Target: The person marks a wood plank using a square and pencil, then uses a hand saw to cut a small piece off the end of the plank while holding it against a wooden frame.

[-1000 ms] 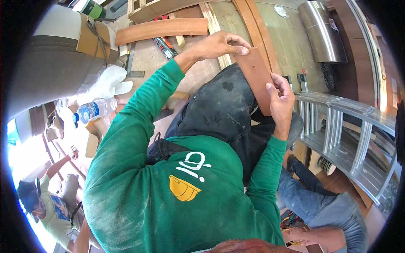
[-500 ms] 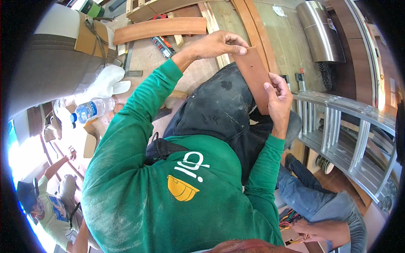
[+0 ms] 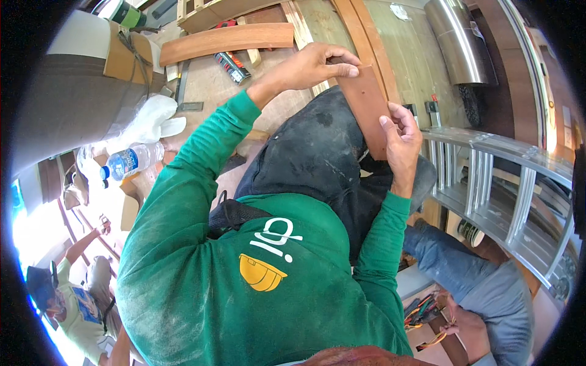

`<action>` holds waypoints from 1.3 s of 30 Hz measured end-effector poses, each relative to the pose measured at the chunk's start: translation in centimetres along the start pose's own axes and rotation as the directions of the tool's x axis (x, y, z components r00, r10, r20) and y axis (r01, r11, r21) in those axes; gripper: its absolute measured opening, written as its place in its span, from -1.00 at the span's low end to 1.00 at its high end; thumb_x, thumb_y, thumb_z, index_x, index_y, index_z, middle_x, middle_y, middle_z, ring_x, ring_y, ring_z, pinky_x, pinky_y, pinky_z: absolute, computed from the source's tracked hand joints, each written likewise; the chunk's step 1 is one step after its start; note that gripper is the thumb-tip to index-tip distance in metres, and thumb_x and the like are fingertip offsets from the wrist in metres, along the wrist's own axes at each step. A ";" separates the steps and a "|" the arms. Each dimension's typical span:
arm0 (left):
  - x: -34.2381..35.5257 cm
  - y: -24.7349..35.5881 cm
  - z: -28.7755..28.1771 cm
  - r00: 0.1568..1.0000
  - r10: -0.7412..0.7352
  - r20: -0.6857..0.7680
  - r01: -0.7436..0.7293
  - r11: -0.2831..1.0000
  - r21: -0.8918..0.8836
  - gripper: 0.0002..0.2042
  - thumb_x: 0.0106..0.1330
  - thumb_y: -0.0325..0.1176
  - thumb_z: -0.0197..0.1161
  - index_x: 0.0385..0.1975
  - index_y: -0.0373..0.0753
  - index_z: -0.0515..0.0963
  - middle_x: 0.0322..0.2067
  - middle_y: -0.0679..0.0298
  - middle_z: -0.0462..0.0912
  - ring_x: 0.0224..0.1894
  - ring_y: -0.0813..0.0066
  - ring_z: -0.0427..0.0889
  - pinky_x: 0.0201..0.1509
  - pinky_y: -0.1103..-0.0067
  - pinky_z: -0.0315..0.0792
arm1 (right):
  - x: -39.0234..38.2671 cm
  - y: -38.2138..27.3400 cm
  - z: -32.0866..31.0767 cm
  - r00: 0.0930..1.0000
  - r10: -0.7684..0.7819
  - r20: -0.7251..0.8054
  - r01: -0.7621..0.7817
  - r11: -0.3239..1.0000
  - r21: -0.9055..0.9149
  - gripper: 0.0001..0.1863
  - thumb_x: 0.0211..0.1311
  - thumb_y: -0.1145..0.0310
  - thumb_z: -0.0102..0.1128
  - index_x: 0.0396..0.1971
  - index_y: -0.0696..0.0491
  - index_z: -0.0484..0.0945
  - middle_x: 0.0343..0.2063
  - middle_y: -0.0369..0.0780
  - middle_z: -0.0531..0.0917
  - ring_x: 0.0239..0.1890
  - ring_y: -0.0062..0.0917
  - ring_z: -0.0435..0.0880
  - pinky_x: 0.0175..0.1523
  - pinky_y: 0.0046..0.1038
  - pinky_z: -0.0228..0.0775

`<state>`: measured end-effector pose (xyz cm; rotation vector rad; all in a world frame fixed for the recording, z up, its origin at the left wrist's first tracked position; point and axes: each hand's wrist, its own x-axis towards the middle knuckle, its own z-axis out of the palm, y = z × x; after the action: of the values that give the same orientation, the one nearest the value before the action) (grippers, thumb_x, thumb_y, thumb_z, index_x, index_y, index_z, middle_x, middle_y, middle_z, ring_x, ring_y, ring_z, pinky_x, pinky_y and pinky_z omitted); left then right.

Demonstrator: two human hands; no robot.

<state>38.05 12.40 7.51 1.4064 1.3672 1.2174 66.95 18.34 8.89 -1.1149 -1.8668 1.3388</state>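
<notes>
A flat reddish-brown wooden board point(image 3: 365, 100) is held at a tilt above my dark trousers, with a small dark spot on its face. My left hand point(image 3: 332, 63) pinches its far end between thumb and fingers. Lower down, my right hand point(image 3: 403, 137) grips the board's right edge, thumb on the face and fingers curled behind. Long brown wooden strips point(image 3: 369, 39) lie just beyond the board. To the left, a curved wooden plank point(image 3: 229, 43) rests near a dark tube with a red and white label point(image 3: 232, 67).
On the right stand an aluminium ladder point(image 3: 488, 143) and a shiny metal cylinder point(image 3: 459, 39). A water bottle point(image 3: 132, 160) lies at left. One person in a cap point(image 3: 79, 305) is at lower left; another person's hand point(image 3: 455, 320) is by coloured wires point(image 3: 421, 311) at lower right.
My hands keep the same hold on the board, which has barely shifted. At lower right, the other person's hand has moved, and more of the coloured wires show.
</notes>
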 end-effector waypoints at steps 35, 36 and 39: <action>-6.2 -1.8 4.3 0.783 0.602 -0.159 -0.446 0.721 0.531 -0.78 0.27 -0.48 0.55 -0.15 -0.34 0.69 -0.10 0.02 0.79 -0.02 0.09 0.80 0.06 0.36 0.64 | -5.0 -2.4 6.0 0.951 -0.303 -0.054 0.291 0.942 -0.165 -0.50 0.19 0.42 0.48 0.18 -0.15 0.71 -0.13 -0.27 0.62 -0.01 -0.23 0.62 0.02 -0.16 0.42; -6.1 -1.9 4.4 0.783 0.603 -0.153 -0.447 0.717 0.535 -0.79 0.27 -0.48 0.55 -0.16 -0.34 0.68 -0.10 0.02 0.79 -0.02 0.09 0.80 0.06 0.36 0.64 | -5.0 -2.2 5.9 0.948 -0.313 -0.057 0.300 0.939 -0.168 -0.50 0.20 0.42 0.48 0.18 -0.15 0.71 -0.13 -0.27 0.62 -0.01 -0.24 0.62 0.02 -0.16 0.42; -5.7 -1.6 4.8 0.790 0.595 -0.150 -0.431 0.712 0.554 -0.77 0.27 -0.47 0.55 -0.14 -0.33 0.68 -0.12 0.01 0.79 -0.05 0.08 0.80 0.04 0.37 0.65 | -4.8 -1.8 5.8 0.936 -0.344 -0.072 0.326 0.926 -0.189 -0.51 0.22 0.41 0.47 0.18 -0.15 0.71 -0.14 -0.27 0.62 -0.01 -0.24 0.62 0.00 -0.16 0.42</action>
<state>42.66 7.24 4.37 2.1478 1.6438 1.5822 63.98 11.24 8.77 -0.8753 -2.0170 0.9226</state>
